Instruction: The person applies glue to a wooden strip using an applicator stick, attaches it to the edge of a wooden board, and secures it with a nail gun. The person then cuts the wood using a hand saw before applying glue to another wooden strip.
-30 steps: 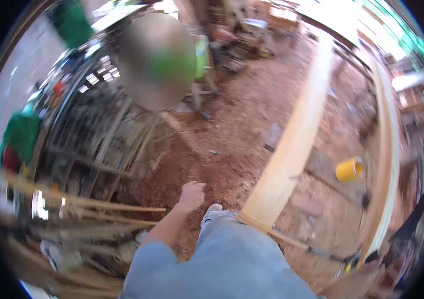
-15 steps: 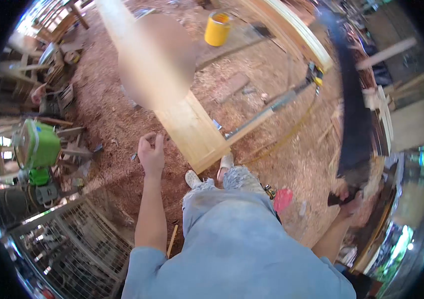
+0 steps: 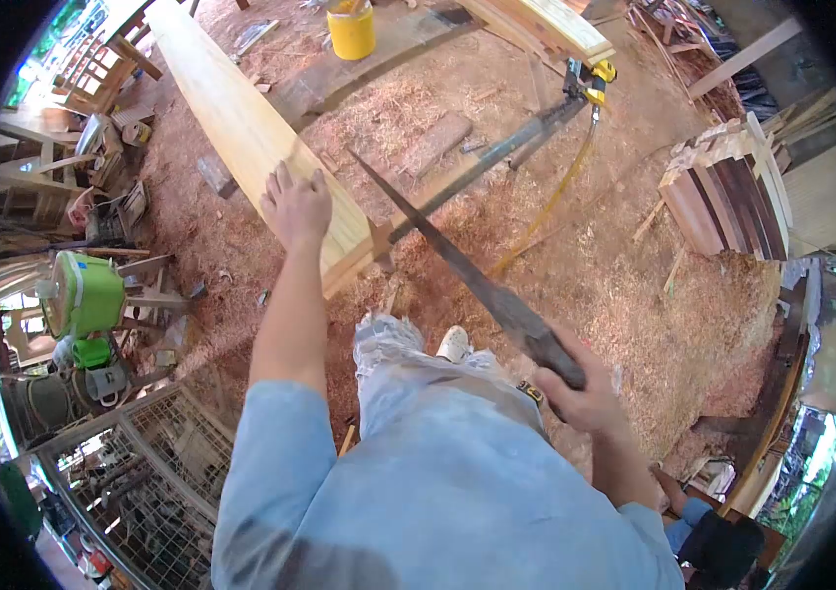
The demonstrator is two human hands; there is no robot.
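Note:
A long pale wooden plank (image 3: pixel 231 108) runs away from me, its near end in front of my feet. My left hand (image 3: pixel 298 208) lies on the plank near that end, palm down with its fingers spread. In my right hand (image 3: pixel 580 388) is a dark handsaw (image 3: pixel 477 285), gripped at its handle. The saw's blade, seen at a slant, points forward and left past the plank's near right corner. I cannot tell from this angle whether the blade touches the wood.
A metal bar (image 3: pixel 506 157) extends from the plank toward a yellow-and-black tool (image 3: pixel 590 81) with a yellow hose (image 3: pixel 541 236). Behind stands a yellow bucket (image 3: pixel 352 31). Stacked boards (image 3: pixel 722 192) stand at right, a wire-mesh frame (image 3: pixel 143 457) at lower left. Another person's arm (image 3: pixel 671 489) shows at lower right.
My left hand has moved from beside the plank onto it, its fingers now spread. My right hand has swung the handsaw in from the far right toward the plank.

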